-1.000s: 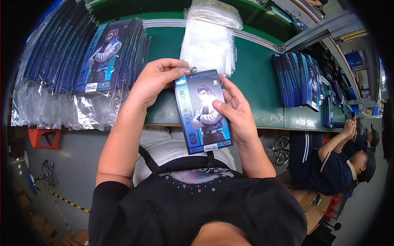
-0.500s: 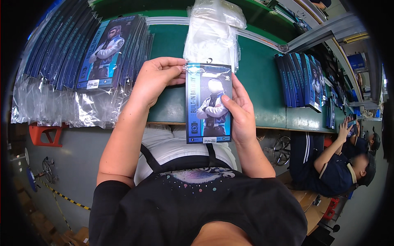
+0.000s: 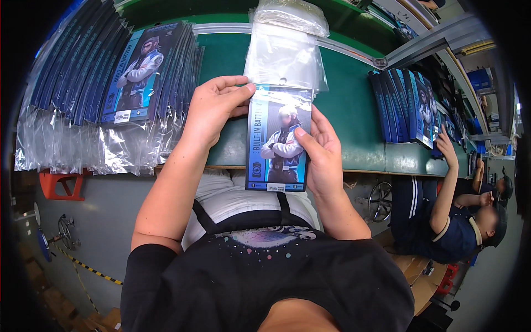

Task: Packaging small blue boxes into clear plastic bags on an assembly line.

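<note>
A flat blue-and-black printed box [image 3: 283, 145] is held upright in front of me, a white label at its lower edge. My right hand [image 3: 323, 152] grips its right side, thumb on the front and fingers behind. At its upper left corner my left hand [image 3: 221, 105] pinches the edge of a clear plastic bag [image 3: 282, 63], thumb against index finger. The box's top end lies under the shiny film, seemingly inside the bag's mouth. This bag lies on a stack of similar bags, with a thicker folded bundle of film [image 3: 290, 19] at its far end.
On the left stand rows of bagged boxes [image 3: 135, 77], their loose film hanging over the edge of the green table [image 3: 354, 122]. Unbagged boxes [image 3: 404, 108] stand at the right, near a co-worker [image 3: 456, 221]. A red stool [image 3: 61, 185] is below left.
The box has shifted slightly left and its top is further under the film. My left thumb has moved onto its upper corner. The co-worker's hand has risen toward the boxes on the right.
</note>
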{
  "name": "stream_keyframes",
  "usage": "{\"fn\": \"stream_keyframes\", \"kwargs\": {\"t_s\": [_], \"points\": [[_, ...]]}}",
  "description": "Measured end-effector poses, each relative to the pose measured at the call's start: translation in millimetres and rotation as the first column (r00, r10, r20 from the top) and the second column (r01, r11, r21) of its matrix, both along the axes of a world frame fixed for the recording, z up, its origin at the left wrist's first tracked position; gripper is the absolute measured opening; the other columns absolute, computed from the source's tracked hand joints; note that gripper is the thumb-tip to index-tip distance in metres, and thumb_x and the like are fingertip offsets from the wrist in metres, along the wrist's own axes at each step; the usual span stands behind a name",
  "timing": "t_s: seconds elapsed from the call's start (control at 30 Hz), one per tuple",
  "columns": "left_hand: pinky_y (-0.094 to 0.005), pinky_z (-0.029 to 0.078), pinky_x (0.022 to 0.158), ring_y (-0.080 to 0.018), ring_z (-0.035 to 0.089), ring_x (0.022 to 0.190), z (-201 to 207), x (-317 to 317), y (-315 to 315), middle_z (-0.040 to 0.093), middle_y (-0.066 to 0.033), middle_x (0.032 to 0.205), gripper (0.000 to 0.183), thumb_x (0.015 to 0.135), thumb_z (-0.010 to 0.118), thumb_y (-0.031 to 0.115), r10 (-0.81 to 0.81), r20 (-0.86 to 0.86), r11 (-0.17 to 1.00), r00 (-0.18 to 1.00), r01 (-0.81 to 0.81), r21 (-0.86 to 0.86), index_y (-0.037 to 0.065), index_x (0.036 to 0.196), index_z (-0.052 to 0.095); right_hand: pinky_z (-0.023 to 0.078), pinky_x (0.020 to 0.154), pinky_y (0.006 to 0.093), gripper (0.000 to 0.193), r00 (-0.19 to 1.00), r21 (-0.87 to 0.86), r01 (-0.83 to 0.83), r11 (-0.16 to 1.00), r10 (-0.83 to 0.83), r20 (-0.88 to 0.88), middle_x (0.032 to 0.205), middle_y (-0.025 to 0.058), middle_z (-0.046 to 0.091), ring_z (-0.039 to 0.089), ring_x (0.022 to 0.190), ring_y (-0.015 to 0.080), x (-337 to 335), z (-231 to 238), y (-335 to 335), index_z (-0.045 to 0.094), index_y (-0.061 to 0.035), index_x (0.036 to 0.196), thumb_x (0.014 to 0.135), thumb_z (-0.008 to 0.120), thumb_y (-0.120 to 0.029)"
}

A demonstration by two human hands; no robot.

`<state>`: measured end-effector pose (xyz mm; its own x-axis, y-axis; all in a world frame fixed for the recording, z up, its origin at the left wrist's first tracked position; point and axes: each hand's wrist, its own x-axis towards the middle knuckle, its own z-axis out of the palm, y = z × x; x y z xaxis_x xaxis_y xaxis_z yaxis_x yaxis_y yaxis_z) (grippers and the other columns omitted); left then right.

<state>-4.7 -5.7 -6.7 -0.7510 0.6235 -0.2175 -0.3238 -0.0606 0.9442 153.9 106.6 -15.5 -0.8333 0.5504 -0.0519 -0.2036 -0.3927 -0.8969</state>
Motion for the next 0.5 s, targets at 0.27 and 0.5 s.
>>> {"fn": "stream_keyframes", "kwargs": {"t_s": [0.27, 0.5], "points": [[-0.0304, 0.052, 0.083, -0.0194, 0.063, 0.091, -9.6, 13.1, -6.6, 0.063, -0.0148, 0.102, 0.037, 0.089, 0.061, 0.014, 0.003, 0.089, 0.995, 0.996, -0.012, 0.103, -0.009, 0.117, 0.053, 0.048, 0.089, 0.0293, 0.038, 0.986, -0.035, 0.169, 0.985, -0.168, 0.023, 0.113, 0.0178, 0.058, 0.06, 0.1, 0.0168, 0.2, 3.7, -2.9, 0.042, 0.0092, 0.122, 0.088, 0.056, -0.001], [-0.0269, 0.051, 0.075, -0.0164, 0.063, 0.086, -3.0, 11.4, -2.2, 0.063, -0.014, 0.099, 0.051, 0.085, 0.066, 0.038, -0.142, 0.177, 0.99, 0.974, 0.138, 0.035, -0.007, 0.108, 0.057, 0.05, 0.08, 0.027, 0.028, 0.993, -0.07, 0.111, 0.991, -0.109, 0.036, 0.101, 0.0154, 0.06, 0.061, 0.089, 0.0141, 5.8, 4.2, -2.1, 0.047, 0.006, 0.109, 0.087, 0.062, -0.003]]}}
